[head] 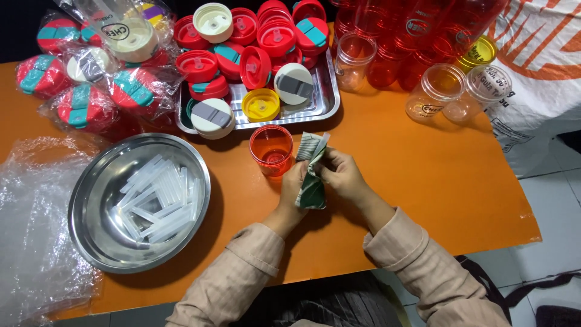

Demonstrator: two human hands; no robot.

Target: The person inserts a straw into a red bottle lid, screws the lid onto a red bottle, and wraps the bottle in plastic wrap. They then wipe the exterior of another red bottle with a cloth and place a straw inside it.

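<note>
Both hands, L [293, 189] & R [342, 174], fingers pinching folded green-white leaflet [313, 181], orange cup [271, 149] just beside.

Clear plastic bags [85, 72] of red-teal lids, top left on orange surface [423, 181]. Crumpled clear wrap [36, 224] at left edge. Green-white folded leaflet [313, 175] held between both hands. White-orange sack [538, 54], top right.

Beside the one round steel bowl [82, 200] of clear straws sit one steel tray [324, 100], one short orange cup [271, 149], two grey-striped white lids [212, 116], one yellow lid [261, 105] and one folded leaflet [313, 189].
</note>
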